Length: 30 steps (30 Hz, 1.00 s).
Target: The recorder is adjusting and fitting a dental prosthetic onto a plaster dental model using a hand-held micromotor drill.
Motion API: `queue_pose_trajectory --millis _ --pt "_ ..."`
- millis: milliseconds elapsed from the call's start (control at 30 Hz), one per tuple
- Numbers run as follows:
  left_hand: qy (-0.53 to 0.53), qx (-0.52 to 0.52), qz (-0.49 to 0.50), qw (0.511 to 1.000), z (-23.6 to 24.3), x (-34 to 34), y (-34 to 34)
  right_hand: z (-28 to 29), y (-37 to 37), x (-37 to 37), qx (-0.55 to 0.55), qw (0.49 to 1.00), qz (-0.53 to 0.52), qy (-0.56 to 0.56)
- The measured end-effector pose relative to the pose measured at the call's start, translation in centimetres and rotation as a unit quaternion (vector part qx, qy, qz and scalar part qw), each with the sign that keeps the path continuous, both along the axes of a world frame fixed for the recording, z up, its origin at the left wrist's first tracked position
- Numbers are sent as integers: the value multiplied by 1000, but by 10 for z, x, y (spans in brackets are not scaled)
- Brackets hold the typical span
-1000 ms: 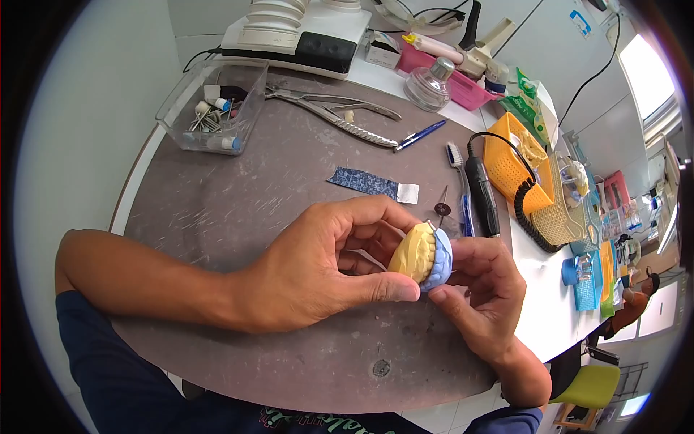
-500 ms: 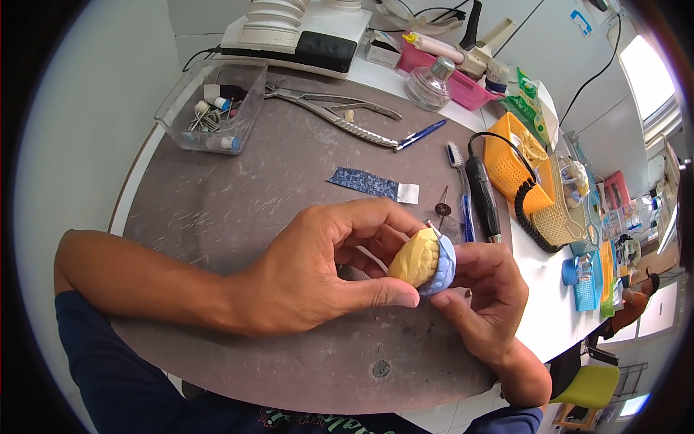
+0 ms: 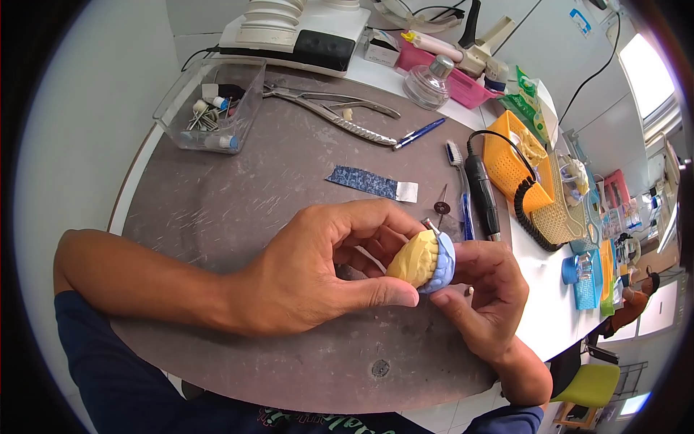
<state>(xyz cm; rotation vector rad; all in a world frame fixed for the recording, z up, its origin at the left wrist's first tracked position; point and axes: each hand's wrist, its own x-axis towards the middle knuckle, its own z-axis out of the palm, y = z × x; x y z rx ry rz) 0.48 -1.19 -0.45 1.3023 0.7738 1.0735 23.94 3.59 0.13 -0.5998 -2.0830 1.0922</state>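
Observation:
Between my two hands are a yellow dental cast (image 3: 415, 262) and a blue dental cast (image 3: 444, 265), pressed together along their teeth. My left hand (image 3: 332, 271) is closed round the yellow cast, thumb below and index finger above. The fingers and thumb of my right hand (image 3: 486, 293) grip the blue cast from the right. A small metal pin (image 3: 430, 226) sticks up at the top of the joined casts. Just beyond them lies a dark disc on a thin shank (image 3: 442, 207). My palms hide the backs of both casts.
On the brown bench (image 3: 238, 210) lie an abrasive strip (image 3: 365, 181), pliers (image 3: 340, 116), a blue pen (image 3: 419, 134), a toothbrush (image 3: 463, 188) and a black handpiece (image 3: 480, 192). A clear box of burs (image 3: 210, 116) stands far left. Yellow baskets (image 3: 517, 159) and a glass bottle (image 3: 431, 83) line the back right.
Almost nothing differs. The joined casts stay in both hands, with only a very slight tilt, and the whole view has shifted by a few pixels.

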Motion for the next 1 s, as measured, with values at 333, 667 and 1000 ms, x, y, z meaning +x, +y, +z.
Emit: queue_pose_trajectory --millis 333,667,1000 --pt "14 13 1 1000 0 0 0 -2 1 0 -24 1000 16 -6" --pt "6 -14 -8 1000 2 0 0 -3 0 -1 -36 999 8 2" --pt "-55 -118 -22 991 3 0 4 4 2 -4 -130 991 11 -8"
